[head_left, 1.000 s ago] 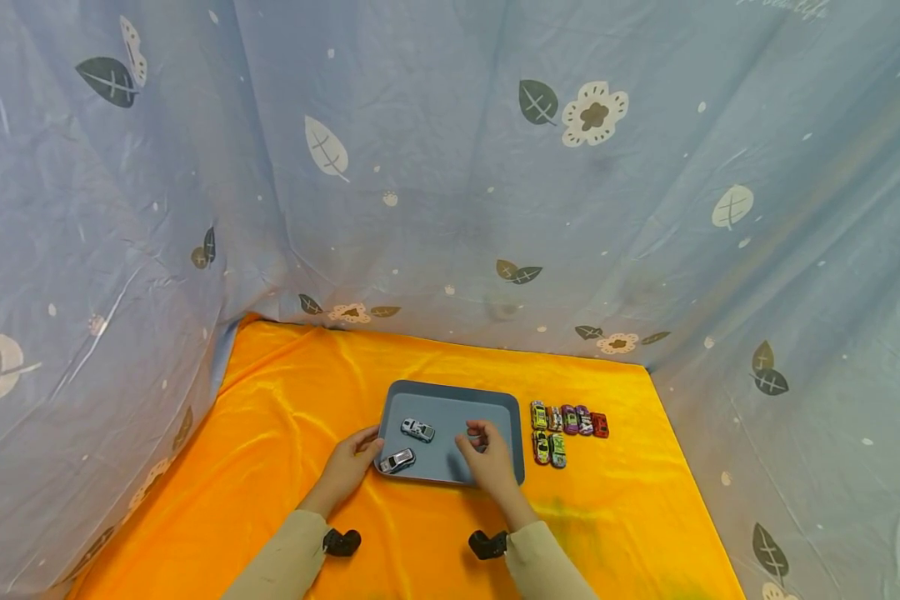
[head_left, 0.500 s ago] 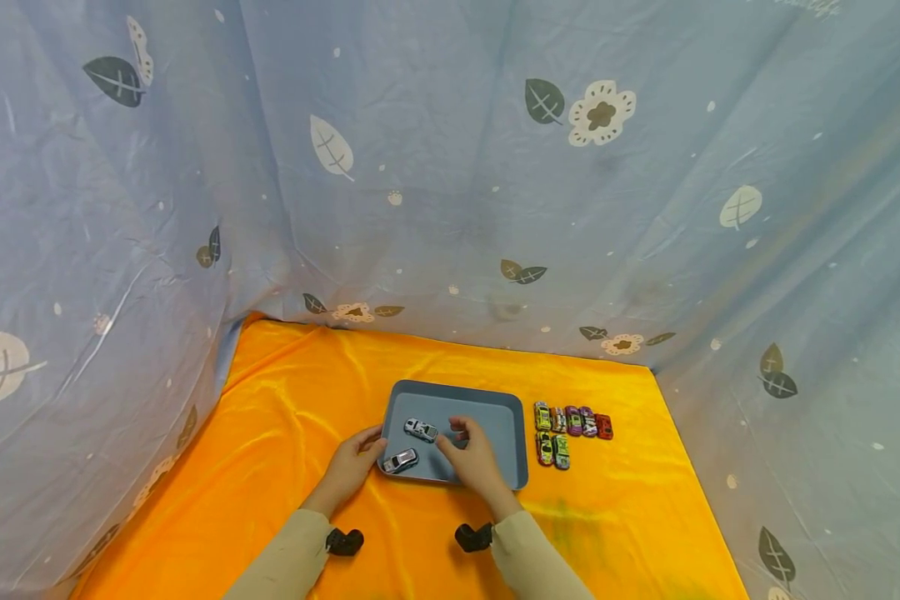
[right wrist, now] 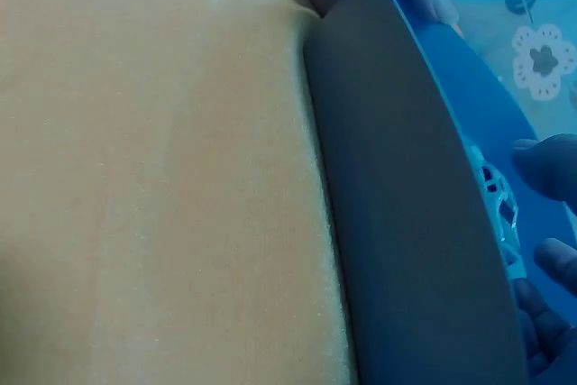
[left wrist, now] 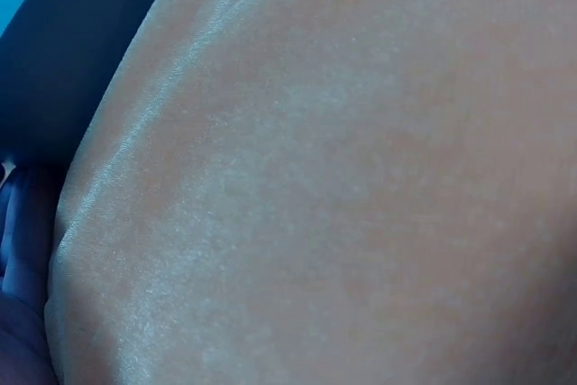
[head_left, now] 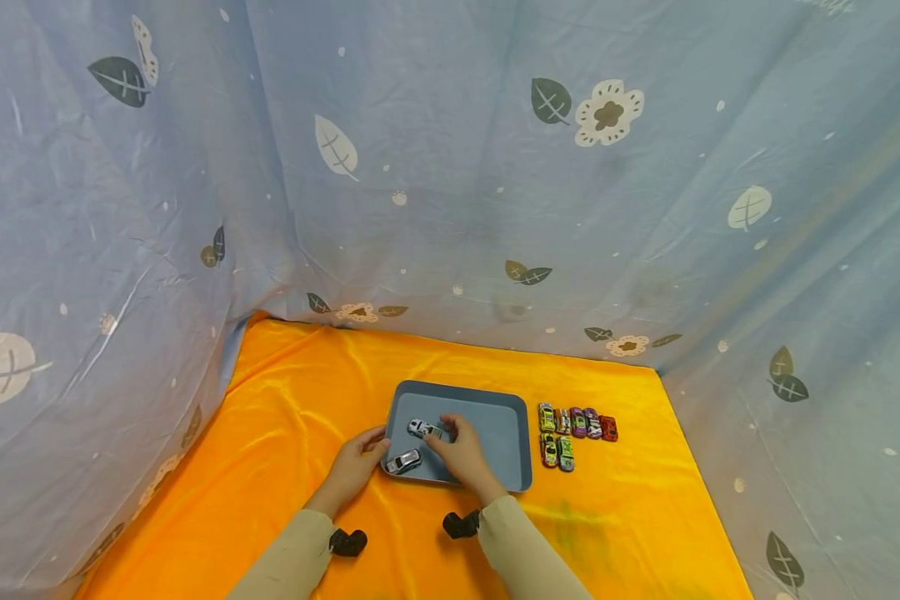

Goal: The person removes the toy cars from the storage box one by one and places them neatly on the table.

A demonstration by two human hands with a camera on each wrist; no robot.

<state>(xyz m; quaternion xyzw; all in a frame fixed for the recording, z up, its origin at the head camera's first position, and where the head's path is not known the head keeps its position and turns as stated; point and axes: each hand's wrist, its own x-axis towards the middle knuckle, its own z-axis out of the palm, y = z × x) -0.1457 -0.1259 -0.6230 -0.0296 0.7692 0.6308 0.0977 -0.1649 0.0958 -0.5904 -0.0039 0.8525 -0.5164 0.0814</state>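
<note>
A blue-grey tray (head_left: 487,481) lies on the orange cloth, and my left hand (head_left: 352,471) grips its left edge, thumb at the rim. In the left wrist view, part of that hand (left wrist: 22,295) shows beside the dark tray side (left wrist: 81,69). Inside the tray are a white patterned toy car (head_left: 421,427) and a silver toy car (head_left: 404,462) near the front left corner. My right hand (head_left: 461,454) is over the tray, its thumb and fingers spread around the right end of the white car. The right wrist view shows its fingertips apart (right wrist: 545,169).
Several colourful toy cars (head_left: 578,422) stand in two rows on the orange cloth (head_left: 630,500), just right of the tray. A patterned blue-grey curtain (head_left: 450,208) rises behind the cloth and along both sides.
My right hand has moved left across the tray, up to the white toy car. The left hand keeps its grip on the tray edge. The whole head view shifts slightly.
</note>
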